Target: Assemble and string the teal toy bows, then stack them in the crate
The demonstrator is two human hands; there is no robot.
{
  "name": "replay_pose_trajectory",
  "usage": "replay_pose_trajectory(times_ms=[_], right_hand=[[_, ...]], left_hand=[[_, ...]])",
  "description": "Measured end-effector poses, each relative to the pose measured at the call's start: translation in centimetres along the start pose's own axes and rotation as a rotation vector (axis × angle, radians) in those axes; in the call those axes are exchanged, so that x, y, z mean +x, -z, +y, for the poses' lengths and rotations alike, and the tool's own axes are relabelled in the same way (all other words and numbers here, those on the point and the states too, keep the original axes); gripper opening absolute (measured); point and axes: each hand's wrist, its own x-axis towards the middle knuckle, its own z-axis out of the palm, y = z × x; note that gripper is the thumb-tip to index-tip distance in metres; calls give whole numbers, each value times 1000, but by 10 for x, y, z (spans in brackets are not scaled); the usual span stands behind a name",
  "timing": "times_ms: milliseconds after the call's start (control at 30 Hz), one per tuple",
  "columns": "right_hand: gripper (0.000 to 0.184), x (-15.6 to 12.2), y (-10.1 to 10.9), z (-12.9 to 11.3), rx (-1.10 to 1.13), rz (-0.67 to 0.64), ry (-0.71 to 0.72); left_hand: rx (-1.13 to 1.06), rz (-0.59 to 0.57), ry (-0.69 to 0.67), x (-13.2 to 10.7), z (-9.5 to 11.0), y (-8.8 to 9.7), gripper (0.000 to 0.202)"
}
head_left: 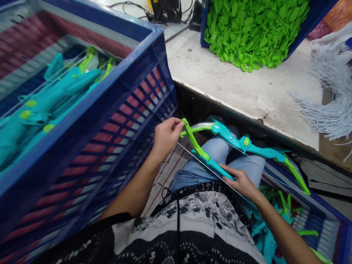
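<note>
- Shirt [203, 220], black and white, closest to the eye; jeans [189, 176] just beyond, the lap serving as a work rest.
- Right hand [239, 179]: fingers closed round the turquoise part of the near bow [203, 156], held slantwise above the lap. Probably the steadying hand — a firm hold low down leaves the far end to the other.
- Left hand [167, 135]: fingers narrow, pinching the lime limb near its tip, where the white string [189, 152] runs close by. A fine pinch seems chosen for control at that end.
- Second bow [229, 138], turquoise with lime limbs, lies across the knees past the near one; likely parked there for easy reach.
- Lower crate [342, 227] by the right forearm, turquoise and lime parts jumbled inside.
- Tall crate [162, 38] at the left elbow, more bows [63, 88] laid lengthwise — perhaps to fit their length.
- Surface [189, 62] ahead: tilted bin [204, 25] of green pieces [255, 25], its lean apparently bringing them toward the sitter; pale cords [334, 80] heaped at right; fan [166, 9] at the back.
</note>
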Motion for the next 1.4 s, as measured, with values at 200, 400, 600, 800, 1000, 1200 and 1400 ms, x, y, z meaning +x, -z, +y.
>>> replay_pose_trajectory(times_ms=[200,400,600,800,1000,1200,1400], right_hand=[[48,-5,-9,-3,-84,60,69],[47,-22,-26,-7,-258,142,129],[31,1,-10,-40,-409,306,341],[22,97,-10,-117,-235,315,713],[11,138,-18,-145,-180,166,768],[13,152,-17,-143,-347,250,804],[27,203,61,-142,-160,827,659]], left_hand=[[-6,37,-20,-4,1,-9,32],[6,122,20,-21,-2,-12,21],[-12,192,59,-50,-1,0,20],[-59,174,80,-66,-1,1,20],[-99,165,87,-68,-9,2,19],[-129,171,70,-58,-13,-3,15],[-279,151,-69,-53,-14,-14,15]])
